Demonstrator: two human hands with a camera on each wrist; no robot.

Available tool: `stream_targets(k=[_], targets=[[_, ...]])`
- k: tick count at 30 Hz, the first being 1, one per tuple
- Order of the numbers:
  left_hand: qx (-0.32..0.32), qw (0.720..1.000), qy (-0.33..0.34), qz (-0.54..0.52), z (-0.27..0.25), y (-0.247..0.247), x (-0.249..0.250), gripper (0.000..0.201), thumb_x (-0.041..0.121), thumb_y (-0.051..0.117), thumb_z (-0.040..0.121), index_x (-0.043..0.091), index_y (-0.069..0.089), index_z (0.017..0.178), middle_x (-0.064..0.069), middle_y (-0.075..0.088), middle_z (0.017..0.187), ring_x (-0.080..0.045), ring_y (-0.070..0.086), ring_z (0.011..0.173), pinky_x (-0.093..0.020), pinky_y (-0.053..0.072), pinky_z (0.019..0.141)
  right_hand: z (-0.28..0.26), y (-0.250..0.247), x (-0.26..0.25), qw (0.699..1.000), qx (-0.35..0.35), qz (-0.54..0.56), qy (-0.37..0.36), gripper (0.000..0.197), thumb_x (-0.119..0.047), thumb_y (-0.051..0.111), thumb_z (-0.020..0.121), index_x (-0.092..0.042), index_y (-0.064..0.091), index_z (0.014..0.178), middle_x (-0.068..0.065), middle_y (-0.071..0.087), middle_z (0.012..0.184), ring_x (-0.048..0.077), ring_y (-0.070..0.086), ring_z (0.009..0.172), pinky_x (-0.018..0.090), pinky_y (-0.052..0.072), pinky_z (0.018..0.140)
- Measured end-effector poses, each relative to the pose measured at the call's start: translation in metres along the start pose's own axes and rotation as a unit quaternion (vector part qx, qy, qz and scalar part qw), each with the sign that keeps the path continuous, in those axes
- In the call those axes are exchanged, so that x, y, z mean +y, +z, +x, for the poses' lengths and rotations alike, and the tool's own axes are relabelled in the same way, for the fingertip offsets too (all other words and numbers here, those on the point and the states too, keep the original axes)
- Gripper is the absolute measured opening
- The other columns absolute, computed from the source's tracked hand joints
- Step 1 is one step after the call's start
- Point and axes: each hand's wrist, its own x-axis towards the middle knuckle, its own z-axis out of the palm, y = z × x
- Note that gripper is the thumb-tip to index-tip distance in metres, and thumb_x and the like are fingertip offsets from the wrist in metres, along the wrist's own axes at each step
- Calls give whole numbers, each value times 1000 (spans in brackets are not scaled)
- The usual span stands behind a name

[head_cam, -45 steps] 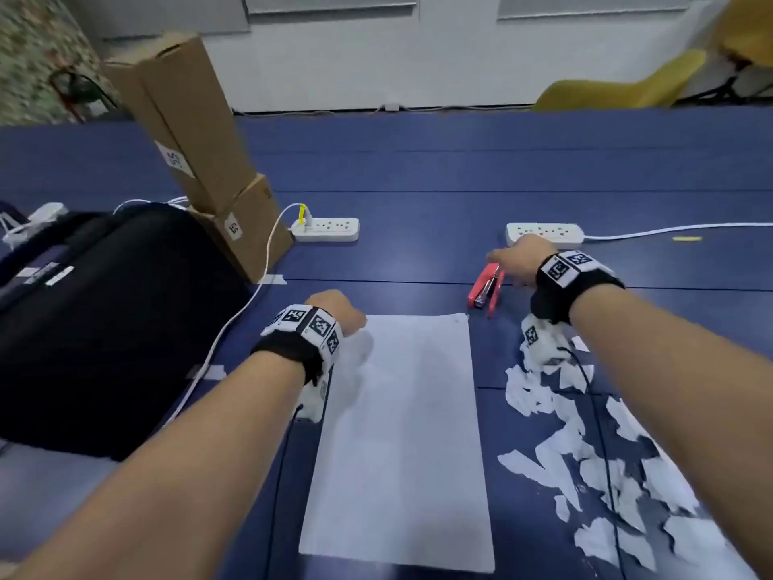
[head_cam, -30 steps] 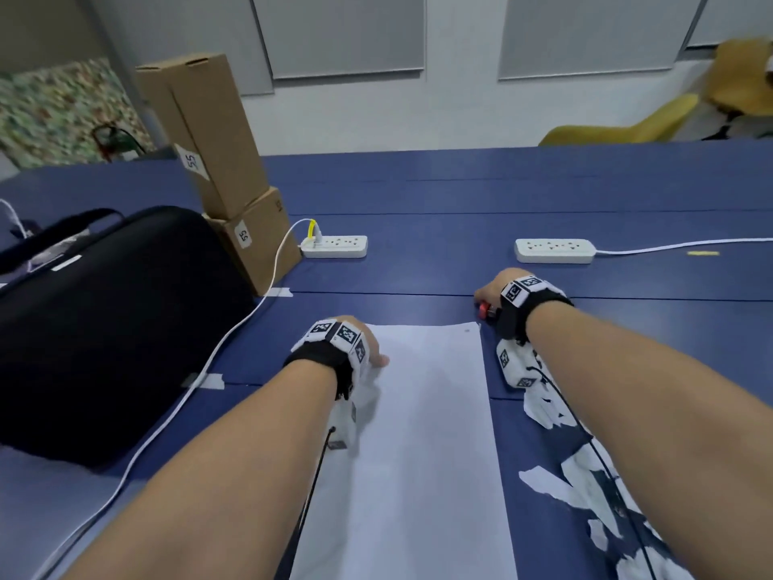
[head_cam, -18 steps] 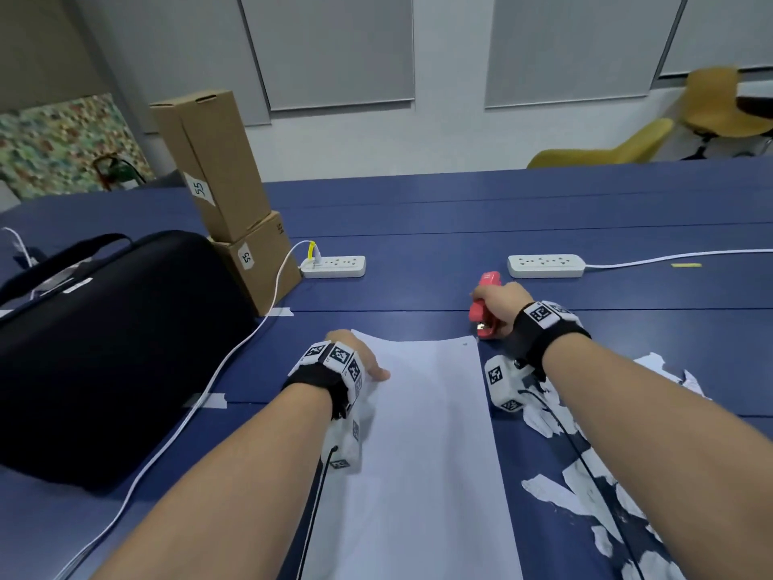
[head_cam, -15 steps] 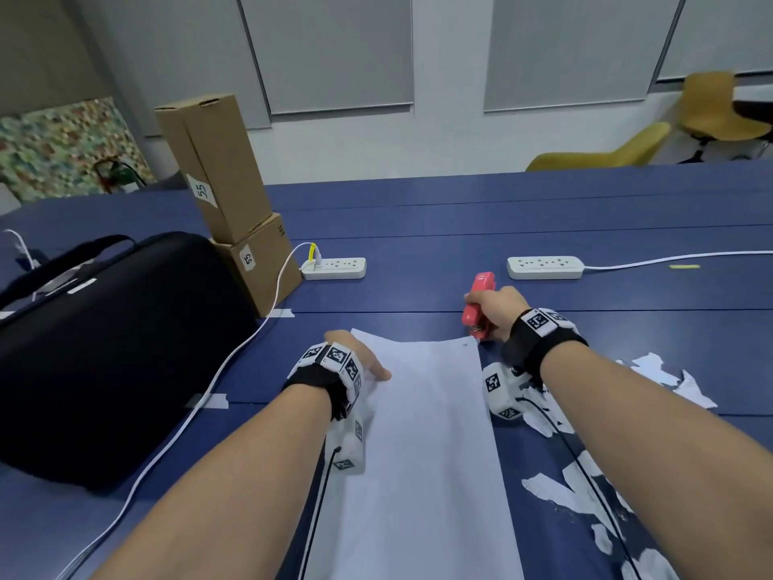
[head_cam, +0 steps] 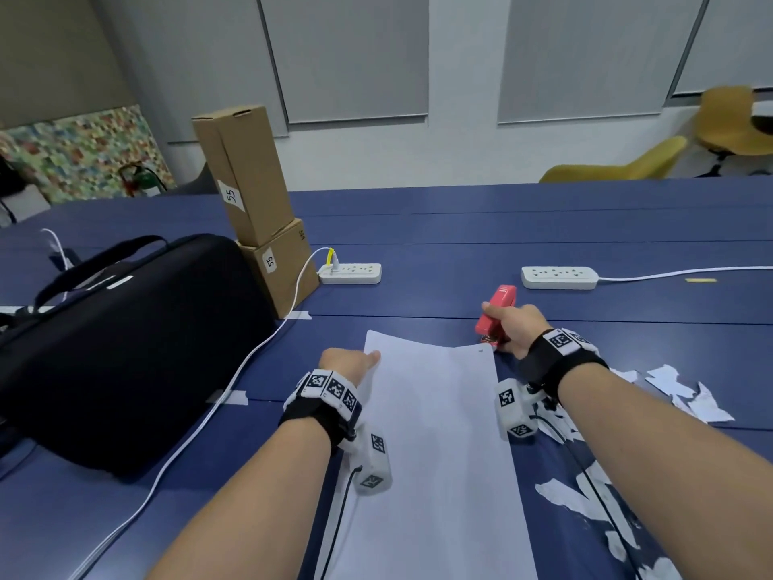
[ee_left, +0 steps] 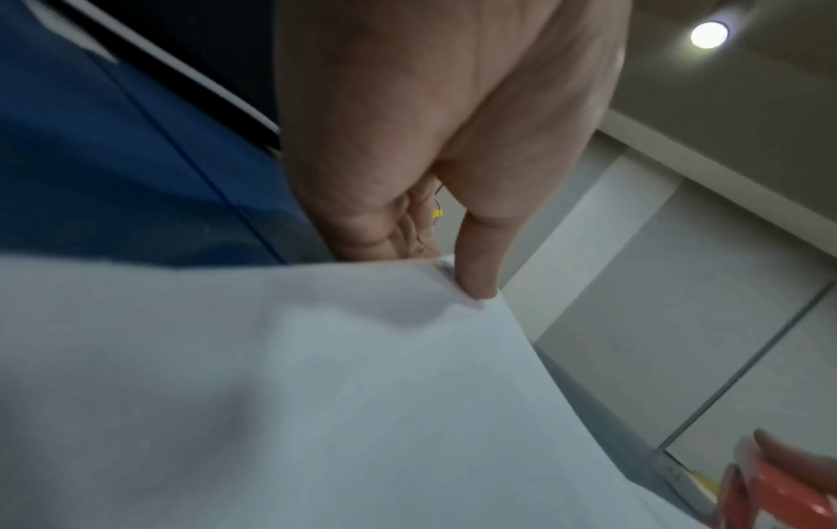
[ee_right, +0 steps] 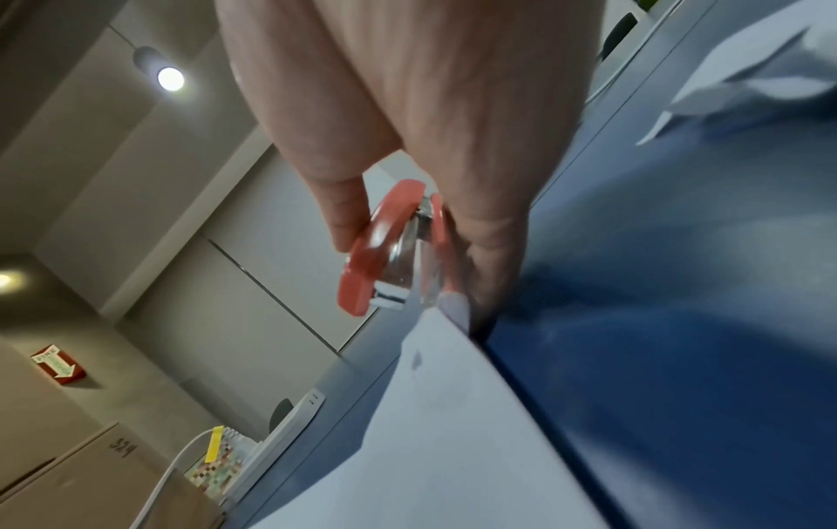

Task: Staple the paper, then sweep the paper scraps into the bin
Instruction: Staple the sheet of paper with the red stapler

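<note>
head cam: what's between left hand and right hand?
In the head view, only the far edge of the white paper sheet spans from left hand to right hand, which grips the red stapler.

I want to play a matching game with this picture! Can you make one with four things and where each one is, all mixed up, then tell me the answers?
Things:
1. stapler
2. paper
3. paper scraps
4. black bag

Places:
A. lying on the table, far left
B. scattered on the table to the right
C. gripped in the right hand
D. far corner pinched by the left hand

Pairs: 1-C, 2-D, 3-B, 4-A
</note>
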Motion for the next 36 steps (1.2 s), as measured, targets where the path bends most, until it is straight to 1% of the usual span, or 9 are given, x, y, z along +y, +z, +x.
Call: stream_targets(k=[3,5,8,11,14,17,20,28,36], targets=[[7,992,-5,-129,-11,-2,1,5,22,69,85,24,65,88,1,61,78,-17,57,74,-22,43,65,-5,-1,-5,999,-12,-15,-36,38,-10,72,92,11,57,120,14,61,82,32,62,75,42,53,62],[20,983,19,-184,-16,-2,1,11,16,75,81,18,73,91,0,70,87,-18,66,83,-22,50,79,-14,-2,-19,996,-22,3,-89,32,-6,70,93,11,60,118,12,61,83,31,62,80,40,54,65],[28,970,73,-229,-28,-4,10,16,17,80,74,14,76,90,-7,77,97,-24,73,92,-38,56,93,-44,-2,-55,977,-83,57,-188,19,-3,65,96,1,57,114,13,62,97,29,65,87,36,60,67],[38,951,165,-259,-53,-12,31,21,18,78,78,12,75,98,-5,77,94,-22,73,94,-38,56,94,-86,4,-94,940,-186,65,-278,12,-1,64,95,-5,59,106,12,66,98,20,72,83,32,62,72],[17,920,242,-308,-82,-23,51,30,17,78,77,4,75,104,-8,78,96,-21,74,92,-37,57,91,-124,15,-125,900,-296,78,-311,40,-16,77,75,-5,59,110,9,71,97,18,74,87,34,60,81],[-24,898,264,-351,-106,-32,64,13,8,75,82,7,75,95,-3,78,83,-13,73,72,-30,59,77,-152,23,-145,882,-333,40,-330,65,-27,82,67,-1,53,120,13,70,104,23,75,95,37,58,88],[-46,888,281,-361,-121,-37,71,8,6,74,83,11,74,89,2,77,76,-11,72,68,-29,60,73,-165,21,-155,872,-354,29,-336,68,-32,86,66,-3,55,120,12,72,102,24,75,95,37,58,88],[-44,880,284,-378,-134,-38,78,22,3,71,85,-4,71,106,-9,75,85,-19,71,77,-32,59,80,-175,23,-152,866,-338,-3,-369,35,-10,73,83,-5,58,114,7,76,95,19,76,89,34,59,85],[-19,880,276,-387,-131,-40,73,17,2,72,84,-1,73,100,-3,74,78,-2,71,61,-15,58,64,-174,43,-141,873,-260,-43,-409,43,-6,71,77,1,55,117,20,67,107,33,67,100,45,58,93]])
